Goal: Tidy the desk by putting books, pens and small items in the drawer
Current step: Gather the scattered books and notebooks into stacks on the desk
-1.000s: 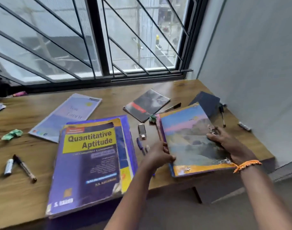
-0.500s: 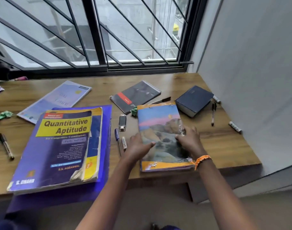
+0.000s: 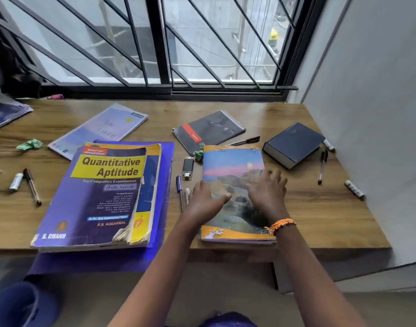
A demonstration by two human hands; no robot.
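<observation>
A home study corner: wooden desk (image 3: 320, 208) strewn with exam textbook (image 3: 103, 192), pens, under a barred window (image 3: 155, 43)

Matt wood-grain desk (image 3: 320, 213); glossy, worn paper book cover (image 3: 233, 166)

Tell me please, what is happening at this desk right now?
A person is tidying a wooden desk. Both hands lie flat on a notebook with a landscape cover near the front edge: the left hand on its left side, the right hand on its middle. Nothing is lifted yet. The Quantitative Aptitude book, a spiral notebook, a dark blue book, pens and a USB stick lie around. No drawer is in view.
</observation>
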